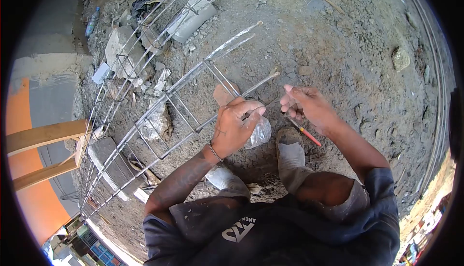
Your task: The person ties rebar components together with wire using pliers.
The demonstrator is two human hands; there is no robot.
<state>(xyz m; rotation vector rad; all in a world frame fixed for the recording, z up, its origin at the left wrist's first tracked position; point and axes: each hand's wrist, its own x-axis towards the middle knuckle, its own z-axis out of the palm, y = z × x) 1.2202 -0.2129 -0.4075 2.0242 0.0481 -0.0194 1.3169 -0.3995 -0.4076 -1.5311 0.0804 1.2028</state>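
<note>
My left hand (pixel 237 123) is closed, thumb and forefinger pinched on a thin wire (pixel 273 101). The wire stretches across to my right hand (pixel 309 109), whose curled fingers close around its other end. Just below the right fingers shows a slim tool with a red handle (pixel 309 136), its upper part overlapped by the hand. Clear crumpled plastic (pixel 259 134) shows beneath my left hand. Beside that hand, a rebar cage (pixel 176 96) of long bars and square stirrups slants across the ground, one bar end sticking out past my fingers.
A second run of rebar (pixel 145 55) lies further left, near broken concrete blocks (pixel 123 53) and a grey concrete cylinder (pixel 193 18). A reddish brick piece (pixel 224 94) sits by the cage. Wooden framing (pixel 48 138) stands at left. Long rods (pixel 437 72) curve along the right edge.
</note>
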